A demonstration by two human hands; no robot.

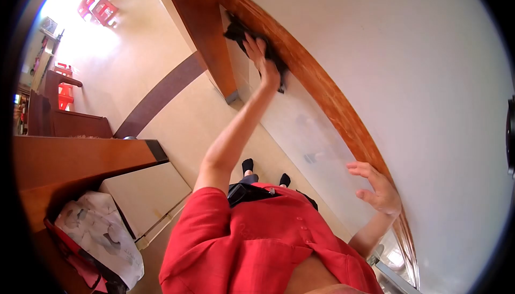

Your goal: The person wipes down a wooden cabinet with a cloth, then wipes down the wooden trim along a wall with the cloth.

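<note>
My left hand (261, 60) presses a dark, crumpled cloth (236, 30) against the white wall panel, just beneath a curved brown wooden trim (322, 82). Its fingers lie over the cloth, and the hand is slightly blurred. Lower down on the right, my right hand (379, 191) is beside the same trim with its fingers apart and nothing in them. Whether its palm edge touches the trim, I cannot tell.
A brown wooden post (206, 31) meets the wall by my left hand. To the left stand a wooden cabinet (91, 160), a pale box (147, 195) and a white printed bag (102, 232). Red stools (103, 10) are farther off, and a metal bar (397, 279) is at lower right.
</note>
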